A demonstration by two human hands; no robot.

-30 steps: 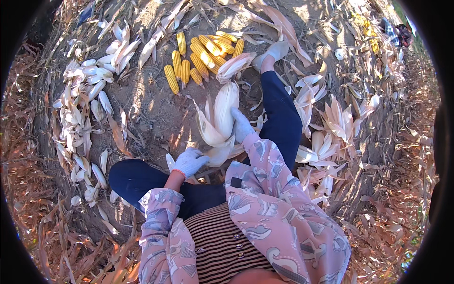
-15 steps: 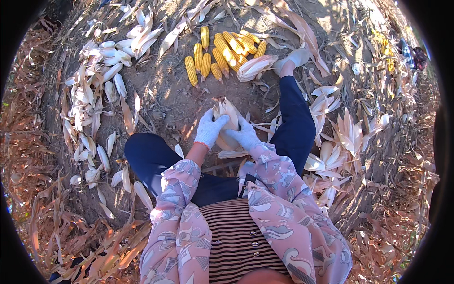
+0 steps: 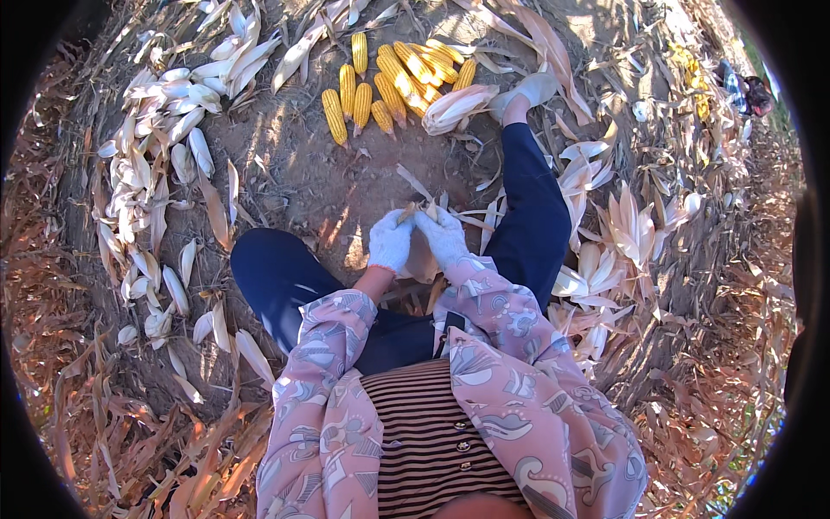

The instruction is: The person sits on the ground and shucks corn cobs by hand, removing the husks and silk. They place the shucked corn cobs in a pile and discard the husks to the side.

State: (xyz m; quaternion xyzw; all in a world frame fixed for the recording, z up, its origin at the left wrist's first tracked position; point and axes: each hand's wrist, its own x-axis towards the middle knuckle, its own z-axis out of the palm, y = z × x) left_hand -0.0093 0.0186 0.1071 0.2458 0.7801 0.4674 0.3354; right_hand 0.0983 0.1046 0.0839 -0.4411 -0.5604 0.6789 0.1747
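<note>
My left hand [image 3: 390, 239] and my right hand [image 3: 441, 236], both in white knit gloves, meet in front of my lap, fingers closed on a husked corn ear [image 3: 419, 258]. Pale husk shows below and between them; the hands hide most of the ear. A little beyond lies a cluster of bare yellow corn cobs [image 3: 400, 82], with one ear in pinkish husk [image 3: 460, 105] at its right, next to my right foot [image 3: 528, 90].
A heap of pale husks [image 3: 164, 138] arcs along the left, and more loose husks [image 3: 631, 227] lie right of my outstretched leg [image 3: 527, 199]. My bent left knee [image 3: 268, 264] rests on the dirt. Dry leaves [image 3: 60, 363] cover the outer ground; dark and blue items [image 3: 742, 91] lie far upper right.
My left hand has moved up and right to meet my right hand on the ear. The ear is now pulled lower and mostly covered by the hands; its loose husk has shifted.
</note>
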